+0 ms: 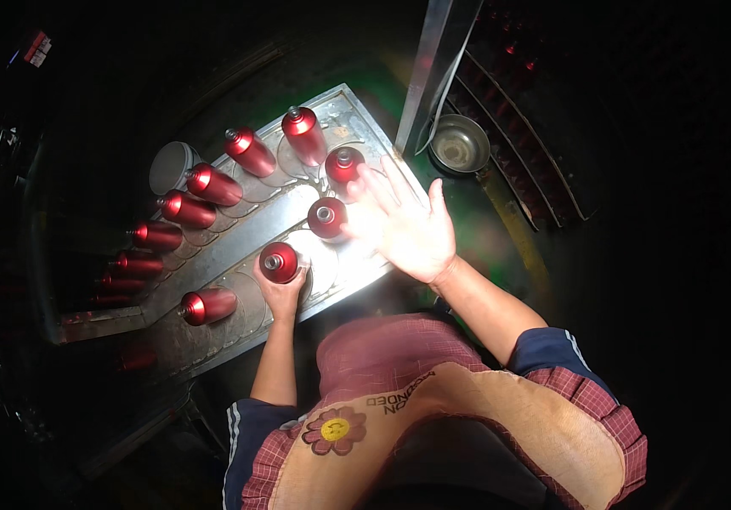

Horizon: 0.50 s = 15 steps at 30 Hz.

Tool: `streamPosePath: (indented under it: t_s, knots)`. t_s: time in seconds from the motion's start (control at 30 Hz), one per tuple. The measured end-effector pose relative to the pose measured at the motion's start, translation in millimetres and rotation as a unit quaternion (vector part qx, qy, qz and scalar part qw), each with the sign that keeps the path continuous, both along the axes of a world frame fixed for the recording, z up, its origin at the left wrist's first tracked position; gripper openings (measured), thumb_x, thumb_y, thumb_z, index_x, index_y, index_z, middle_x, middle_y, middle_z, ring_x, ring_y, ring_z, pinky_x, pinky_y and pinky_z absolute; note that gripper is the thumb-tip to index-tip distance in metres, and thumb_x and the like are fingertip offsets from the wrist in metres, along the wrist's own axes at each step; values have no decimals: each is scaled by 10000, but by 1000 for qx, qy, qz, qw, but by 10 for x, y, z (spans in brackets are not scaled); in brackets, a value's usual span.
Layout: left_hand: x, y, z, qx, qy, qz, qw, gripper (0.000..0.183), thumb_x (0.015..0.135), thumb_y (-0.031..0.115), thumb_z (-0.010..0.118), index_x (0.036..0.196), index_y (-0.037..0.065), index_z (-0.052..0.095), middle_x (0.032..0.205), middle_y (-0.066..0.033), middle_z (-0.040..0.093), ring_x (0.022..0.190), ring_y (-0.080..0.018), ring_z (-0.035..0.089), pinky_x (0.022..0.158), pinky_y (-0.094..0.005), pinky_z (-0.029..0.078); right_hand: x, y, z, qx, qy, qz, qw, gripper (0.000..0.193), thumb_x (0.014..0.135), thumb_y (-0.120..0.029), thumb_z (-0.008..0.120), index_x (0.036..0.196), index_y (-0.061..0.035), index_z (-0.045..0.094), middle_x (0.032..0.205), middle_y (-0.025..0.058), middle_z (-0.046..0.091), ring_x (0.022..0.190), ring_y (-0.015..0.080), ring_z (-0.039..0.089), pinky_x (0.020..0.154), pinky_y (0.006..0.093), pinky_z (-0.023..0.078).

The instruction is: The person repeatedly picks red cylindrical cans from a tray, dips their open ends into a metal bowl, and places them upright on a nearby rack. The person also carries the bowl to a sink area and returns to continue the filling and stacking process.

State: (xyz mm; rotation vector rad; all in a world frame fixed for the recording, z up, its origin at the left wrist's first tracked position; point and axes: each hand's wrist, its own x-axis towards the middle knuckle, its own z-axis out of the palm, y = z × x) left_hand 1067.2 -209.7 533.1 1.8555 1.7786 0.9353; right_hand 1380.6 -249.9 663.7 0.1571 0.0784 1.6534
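My left hand [282, 293] is wrapped round a shiny red metal bottle [280, 263] with a narrow silver neck, at the near side of a metal conveyor. Palm up and fingers spread, my right hand [412, 234] is held over the conveyor's right part, brightly lit and holding nothing. Just left of its fingers stands another red bottle [326, 218], and a further red bottle [345, 164] is close to the fingertips; whether they touch cannot be told. To the left of my left hand, one more red bottle [208, 306] stands on the conveyor.
Several red bottles, among them one at the far end [303, 134], line the conveyor's [276, 214] far lane. A white round tub [172, 168] sits behind them. On the right are a metal post [433, 72], a metal bowl [459, 144] and dark curved racks [518, 140].
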Motion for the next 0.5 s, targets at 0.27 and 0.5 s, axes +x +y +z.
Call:
streamPosePath:
  t_s: [0.27,0.5]
  knots:
    - [2008,-1159,206,-160,-85,128,975,491,863,177,718,1227,-38,468,1109,-132,576,821,-152,571,688,-289,484,3467,-1497,-328,-89,-198,-69,974,715,968,-620,309,1550,-258,107,1551,122,277,1324,284,389,1064,528,334]
    - [5934,-1759,112,-363,-268,-105,886,85,942,136,627,916,56,627,782,-3,619,629,-69,546,547,-199,410,6282,-2474,-632,-298,-375,-143,866,398,957,-214,577,1331,-88,524,1085,24,603,930,102,549,843,272,463]
